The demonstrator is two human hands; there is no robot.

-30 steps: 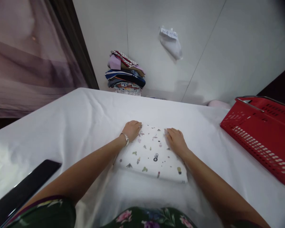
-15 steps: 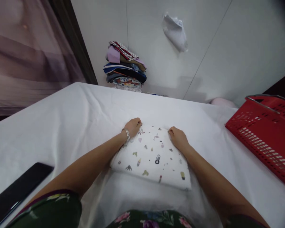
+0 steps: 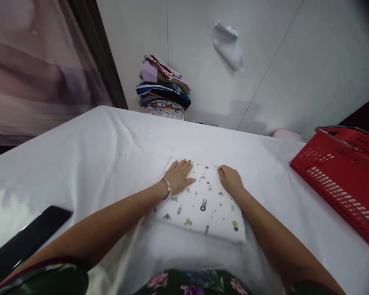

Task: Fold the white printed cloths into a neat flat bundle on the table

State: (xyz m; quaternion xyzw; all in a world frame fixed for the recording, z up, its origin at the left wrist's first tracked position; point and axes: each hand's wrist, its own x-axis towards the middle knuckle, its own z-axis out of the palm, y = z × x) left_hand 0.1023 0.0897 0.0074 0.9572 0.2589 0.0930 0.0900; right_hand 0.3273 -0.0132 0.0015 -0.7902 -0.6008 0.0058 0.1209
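Observation:
A folded white cloth [image 3: 210, 205] printed with small plants and figures lies flat on the white-covered table [image 3: 117, 147] in front of me. My left hand [image 3: 178, 177] rests palm down on its far left part, fingers spread and a silver bracelet at the wrist. At the far right corner, my right hand [image 3: 230, 178] has its fingers closed on the cloth's edge. The part of the cloth under my left palm is hidden.
A red plastic basket [image 3: 332, 172] with a metal handle stands at the right. Beyond the far edge is a stack of folded clothes [image 3: 164, 88]. A black flat object [image 3: 33, 237] lies at the left. A clear plastic bag [image 3: 229, 47] lies farther off.
My left hand has let go of the cloth's far left corner and now lies flat on top of it, slightly nearer to me. My right hand stays at its corner.

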